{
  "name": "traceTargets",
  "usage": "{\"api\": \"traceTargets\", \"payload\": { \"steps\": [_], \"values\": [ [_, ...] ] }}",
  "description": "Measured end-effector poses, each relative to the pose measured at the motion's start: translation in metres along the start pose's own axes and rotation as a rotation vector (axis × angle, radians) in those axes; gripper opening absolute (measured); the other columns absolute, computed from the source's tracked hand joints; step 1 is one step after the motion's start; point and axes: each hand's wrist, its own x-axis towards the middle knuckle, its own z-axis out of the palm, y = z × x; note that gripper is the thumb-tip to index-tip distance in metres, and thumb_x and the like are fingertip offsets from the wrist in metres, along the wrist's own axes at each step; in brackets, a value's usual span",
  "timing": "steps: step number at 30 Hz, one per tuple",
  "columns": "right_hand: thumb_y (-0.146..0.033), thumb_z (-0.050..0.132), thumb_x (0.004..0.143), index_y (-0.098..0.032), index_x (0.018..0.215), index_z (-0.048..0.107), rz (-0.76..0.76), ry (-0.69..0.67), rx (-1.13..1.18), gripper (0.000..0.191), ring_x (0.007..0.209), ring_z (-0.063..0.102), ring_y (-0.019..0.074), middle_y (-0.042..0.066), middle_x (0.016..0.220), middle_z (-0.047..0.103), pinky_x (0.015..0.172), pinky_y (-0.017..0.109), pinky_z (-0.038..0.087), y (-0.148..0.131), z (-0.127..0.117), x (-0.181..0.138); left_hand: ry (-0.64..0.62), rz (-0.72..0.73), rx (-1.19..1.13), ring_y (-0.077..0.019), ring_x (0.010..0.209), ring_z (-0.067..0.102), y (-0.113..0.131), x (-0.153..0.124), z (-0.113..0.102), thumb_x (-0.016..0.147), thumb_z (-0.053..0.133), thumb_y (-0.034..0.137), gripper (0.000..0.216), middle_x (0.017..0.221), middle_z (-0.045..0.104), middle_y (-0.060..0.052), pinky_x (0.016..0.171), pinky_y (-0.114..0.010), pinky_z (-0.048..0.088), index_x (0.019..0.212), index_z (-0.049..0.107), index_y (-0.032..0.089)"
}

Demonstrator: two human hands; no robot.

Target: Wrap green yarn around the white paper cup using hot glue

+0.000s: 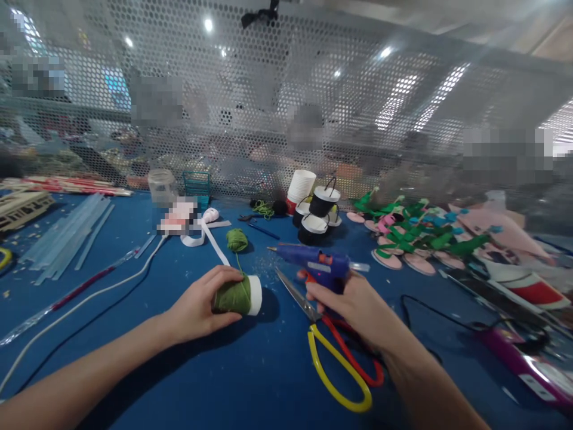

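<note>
The table (250,382) is deep blue. The cup (239,295) in the left hand (197,310) is white, wrapped in olive-green yarn, and a small ball of the same green yarn (237,239) lies behind it. The glue gun (316,264) in the right hand (353,307) is blue-violet with an orange trigger. The scissors (333,352) have one yellow handle and one red. The spools (319,214) are black with white tops. The mesh screen (277,101) is grey, patterned with round holes.
</note>
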Motion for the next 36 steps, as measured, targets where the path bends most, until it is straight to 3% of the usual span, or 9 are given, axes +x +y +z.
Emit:
{"api": "traceTargets", "payload": {
  "steps": [3,8,14,19,32,36],
  "values": [
    [-0.033,0.052,0.071,-0.016,0.083,0.062,-0.015,-0.023,0.054,0.023,0.045,0.051,0.0124,-0.001,0.054,0.057,0.044,0.025,0.045,0.000,0.014,-0.008,-0.005,-0.019,-0.031,-0.0214,0.105,0.051,-0.002,0.000,0.000,0.073,0.062,0.022,0.042,0.113,0.050,-0.008,0.090,-0.036,0.043,0.111,0.043,0.021],
    [-0.036,0.055,0.071,-0.020,0.064,0.060,-0.046,-0.069,-0.029,0.018,0.039,0.049,0.0136,-0.002,0.044,0.053,0.037,0.025,0.041,0.013,0.023,-0.016,-0.030,-0.013,-0.054,-0.0221,0.105,0.050,-0.004,0.000,0.001,0.073,0.063,0.025,0.043,0.112,0.051,-0.009,0.091,-0.036,0.042,0.111,0.043,0.020],
    [-0.032,0.058,0.070,-0.024,0.057,0.057,-0.220,-0.011,-0.168,0.015,0.057,0.058,0.0196,-0.001,0.048,0.054,0.053,0.028,0.047,0.019,0.026,-0.018,-0.013,-0.087,-0.045,-0.0214,0.097,0.053,-0.003,0.002,0.001,0.073,0.063,0.029,0.042,0.107,0.054,-0.007,0.084,-0.035,0.044,0.109,0.044,0.020],
    [-0.031,0.056,0.073,-0.024,0.067,0.058,-0.255,-0.026,-0.238,0.010,0.062,0.059,0.0189,0.003,0.066,0.064,0.062,0.029,0.049,0.018,0.026,-0.018,-0.014,-0.094,-0.021,-0.0208,0.095,0.054,-0.002,0.002,0.001,0.072,0.064,0.030,0.043,0.105,0.054,-0.007,0.082,-0.034,0.045,0.108,0.044,0.020],
    [-0.032,0.054,0.076,-0.022,0.063,0.051,-0.224,-0.060,-0.279,0.017,0.048,0.051,0.0128,-0.002,0.056,0.056,0.045,0.023,0.040,0.022,0.027,-0.024,-0.003,-0.130,-0.013,-0.0207,0.091,0.056,-0.002,0.002,0.002,0.070,0.064,0.031,0.042,0.102,0.057,-0.005,0.079,-0.034,0.046,0.106,0.046,0.020],
    [-0.030,0.054,0.076,-0.022,0.062,0.049,-0.251,-0.060,-0.266,0.018,0.048,0.050,0.0120,-0.002,0.056,0.055,0.047,0.023,0.040,0.022,0.026,-0.025,-0.020,-0.128,-0.006,-0.0209,0.092,0.057,-0.002,0.002,0.001,0.069,0.066,0.031,0.043,0.103,0.057,-0.006,0.080,-0.034,0.046,0.106,0.046,0.020]
  ]
}}
